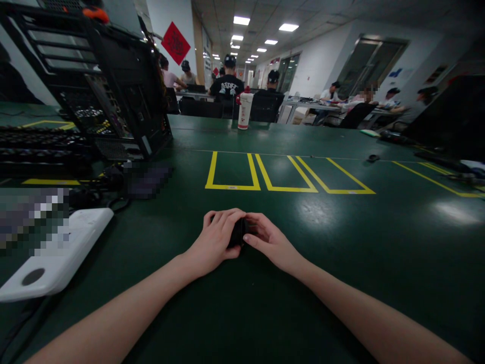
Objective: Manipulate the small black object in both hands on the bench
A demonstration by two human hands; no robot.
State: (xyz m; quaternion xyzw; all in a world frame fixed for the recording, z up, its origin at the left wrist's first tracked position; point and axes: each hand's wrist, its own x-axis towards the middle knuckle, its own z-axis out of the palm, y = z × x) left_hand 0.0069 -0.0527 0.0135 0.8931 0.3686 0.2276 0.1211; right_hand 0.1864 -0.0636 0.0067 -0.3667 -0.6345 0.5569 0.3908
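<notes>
A small black object (237,233) sits between my hands, low over the green table (250,313); most of it is covered by fingers, so its kind cannot be told. My left hand (221,233) is wrapped over it from the left, thumb at the near side and fingers across the top. From the right, my right hand (270,238) curls its fingers and thumb against the object's right side. Beyond the hands, yellow tape outlines (233,187) mark the tabletop.
On the left stand a black open computer case (125,96) and a white device (71,247) with a cable. A white cup (244,111) is at the far edge. A small black ring-like item (373,158) lies to the right. Several people sit at tables behind.
</notes>
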